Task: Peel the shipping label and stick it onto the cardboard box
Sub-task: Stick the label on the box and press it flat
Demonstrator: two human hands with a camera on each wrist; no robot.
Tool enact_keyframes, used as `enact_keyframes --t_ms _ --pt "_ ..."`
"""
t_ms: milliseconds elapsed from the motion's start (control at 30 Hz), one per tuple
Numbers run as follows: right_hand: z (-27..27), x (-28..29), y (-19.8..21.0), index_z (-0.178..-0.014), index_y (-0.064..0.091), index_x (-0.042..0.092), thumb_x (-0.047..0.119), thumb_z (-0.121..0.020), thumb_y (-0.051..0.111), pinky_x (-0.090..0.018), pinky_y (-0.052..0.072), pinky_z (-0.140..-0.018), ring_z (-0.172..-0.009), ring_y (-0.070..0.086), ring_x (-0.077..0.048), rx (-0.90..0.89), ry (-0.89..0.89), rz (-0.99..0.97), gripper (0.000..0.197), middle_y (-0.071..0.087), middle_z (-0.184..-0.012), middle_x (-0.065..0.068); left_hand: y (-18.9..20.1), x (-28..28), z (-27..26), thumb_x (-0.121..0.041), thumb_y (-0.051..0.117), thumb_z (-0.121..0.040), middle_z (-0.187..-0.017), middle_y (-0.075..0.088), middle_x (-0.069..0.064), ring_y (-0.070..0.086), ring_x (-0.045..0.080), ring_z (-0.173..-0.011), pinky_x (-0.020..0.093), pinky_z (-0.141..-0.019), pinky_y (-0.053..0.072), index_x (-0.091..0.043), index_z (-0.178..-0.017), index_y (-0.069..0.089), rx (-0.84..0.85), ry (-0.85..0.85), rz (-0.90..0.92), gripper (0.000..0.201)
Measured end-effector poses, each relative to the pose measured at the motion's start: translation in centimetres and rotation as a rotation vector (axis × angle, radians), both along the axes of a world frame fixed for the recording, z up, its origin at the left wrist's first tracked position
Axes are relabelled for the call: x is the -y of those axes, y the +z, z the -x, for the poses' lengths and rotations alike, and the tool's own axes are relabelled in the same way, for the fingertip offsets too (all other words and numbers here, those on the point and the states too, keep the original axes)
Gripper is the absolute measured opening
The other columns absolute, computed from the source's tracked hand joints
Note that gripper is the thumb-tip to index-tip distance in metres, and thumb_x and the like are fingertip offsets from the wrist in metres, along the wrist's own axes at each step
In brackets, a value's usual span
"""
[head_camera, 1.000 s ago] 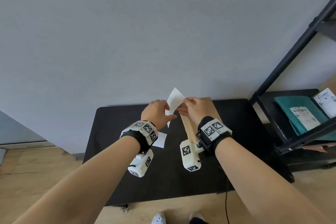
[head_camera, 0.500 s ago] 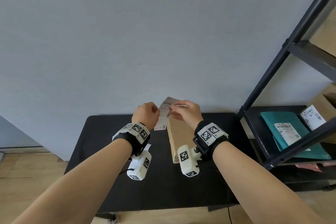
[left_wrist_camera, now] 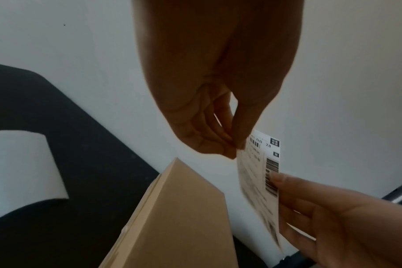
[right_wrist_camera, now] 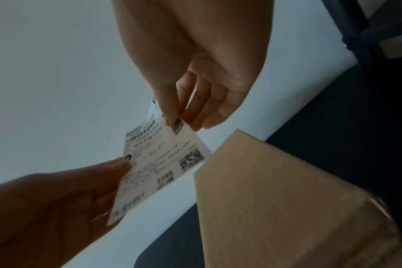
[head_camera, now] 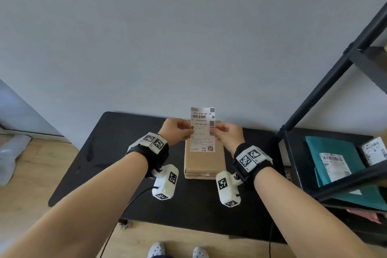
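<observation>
A white shipping label (head_camera: 202, 130) with barcodes hangs printed side up above the far half of a flat brown cardboard box (head_camera: 204, 162) on the black table (head_camera: 109, 153). My left hand (head_camera: 178, 131) pinches the label's left edge and my right hand (head_camera: 225, 133) pinches its right edge. The left wrist view shows the label (left_wrist_camera: 262, 174) held in the air over the box (left_wrist_camera: 181, 217), apart from it. In the right wrist view the label (right_wrist_camera: 158, 161) sits between both hands beside the box (right_wrist_camera: 287, 199).
A white backing sheet (left_wrist_camera: 21, 166) lies on the table left of the box. A black metal shelf rack (head_camera: 339, 65) stands at the right, holding a teal mailer (head_camera: 339, 159) and labelled parcels. The wall is close behind the table.
The label has turned from slanted to flat, printed face up, and now sits squarely over the box, each hand on a side edge. My view has shifted down and closer.
</observation>
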State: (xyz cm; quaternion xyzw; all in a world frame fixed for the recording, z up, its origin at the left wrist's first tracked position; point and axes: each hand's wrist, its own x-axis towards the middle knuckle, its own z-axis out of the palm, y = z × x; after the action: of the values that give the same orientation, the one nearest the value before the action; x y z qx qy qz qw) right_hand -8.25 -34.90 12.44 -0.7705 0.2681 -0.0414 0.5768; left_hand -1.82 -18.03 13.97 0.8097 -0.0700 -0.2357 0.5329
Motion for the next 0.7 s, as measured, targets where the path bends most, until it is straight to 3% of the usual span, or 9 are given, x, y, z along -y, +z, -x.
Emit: enact_keyframes --t_ms 33,100,200,333,500,633,700 --pt "0.3 0.2 -0.5 -0.102 0.069 0.003 0.013 -0.081 0.072 -0.042 0.053 -0.093 -0.099 0.067 -0.025 -0.011 0.000 -0.006 0.024 0.071 -0.106 -0.012 -0.5 0.1 0.3 -0.003 0.068 -0.085 -0.087 0.067 0.008 0.064 0.017 -0.076 0.023 -0.075 0.057 -0.005 -0.084 0.065 0.003 0.003 -0.018 0.003" --pt "0.7 0.5 -1.4 -0.101 0.070 0.004 0.013 -0.081 0.072 -0.041 0.054 -0.092 -0.097 0.067 -0.024 -0.035 0.002 -0.015 0.023 0.072 -0.106 -0.012 -1.4 0.3 0.7 -0.005 0.069 -0.083 -0.084 0.066 0.003 0.064 0.014 -0.073 0.019 -0.070 0.055 0.000 -0.097 0.067 0.020 0.002 -0.065 0.014" --pt "0.9 0.8 -2.6 -0.100 0.071 0.006 0.013 -0.080 0.073 -0.040 0.055 -0.089 -0.097 0.068 -0.024 -0.077 0.000 -0.009 0.021 0.072 -0.105 -0.012 -2.7 0.7 0.8 -0.005 0.071 -0.082 -0.079 0.063 -0.003 0.061 0.008 -0.069 0.016 -0.065 0.052 0.000 -0.102 0.066 -0.010 0.021 -0.104 0.022" --pt "0.4 1.2 -3.9 -0.108 0.065 0.009 0.015 -0.075 0.078 -0.043 0.055 -0.090 -0.101 0.066 -0.023 -0.139 -0.049 -0.017 0.035 0.069 -0.109 -0.011 -4.1 1.3 0.6 -0.002 0.071 -0.080 -0.091 0.069 0.011 0.063 0.012 -0.071 0.021 -0.073 0.055 0.002 -0.105 0.067 -0.068 0.063 -0.120 0.026" --pt "-0.8 1.9 -5.2 -0.107 0.062 0.008 0.016 -0.073 0.080 -0.036 0.055 -0.086 -0.095 0.065 -0.020 -0.191 -0.074 -0.002 0.039 0.068 -0.109 -0.011 -5.7 2.1 -0.2 -0.004 0.076 -0.077 -0.080 0.064 0.003 0.066 0.020 -0.078 0.030 -0.084 0.054 -0.002 -0.122 0.059 -0.144 0.141 -0.106 0.048" --pt "-1.4 1.9 -5.8 -0.105 0.062 0.010 0.020 -0.074 0.079 -0.035 0.054 -0.087 -0.093 0.066 -0.020 -0.229 -0.048 0.133 0.036 0.070 -0.102 -0.008 -6.6 2.8 -0.6 -0.008 0.077 -0.076 -0.082 0.065 0.003 0.065 0.019 -0.082 0.029 -0.079 0.051 -0.007 -0.120 0.058 -0.102 0.166 -0.182 0.047" --pt "-1.6 1.6 -6.0 -0.104 0.061 0.011 0.021 -0.076 0.077 -0.037 0.054 -0.086 -0.094 0.067 -0.021 -0.245 -0.035 0.185 0.034 0.071 -0.100 -0.007 -7.0 2.9 -0.8 -0.008 0.077 -0.075 -0.074 0.064 -0.001 0.066 0.019 -0.079 0.030 -0.081 0.053 -0.007 -0.116 0.060 -0.091 0.170 -0.211 0.045"
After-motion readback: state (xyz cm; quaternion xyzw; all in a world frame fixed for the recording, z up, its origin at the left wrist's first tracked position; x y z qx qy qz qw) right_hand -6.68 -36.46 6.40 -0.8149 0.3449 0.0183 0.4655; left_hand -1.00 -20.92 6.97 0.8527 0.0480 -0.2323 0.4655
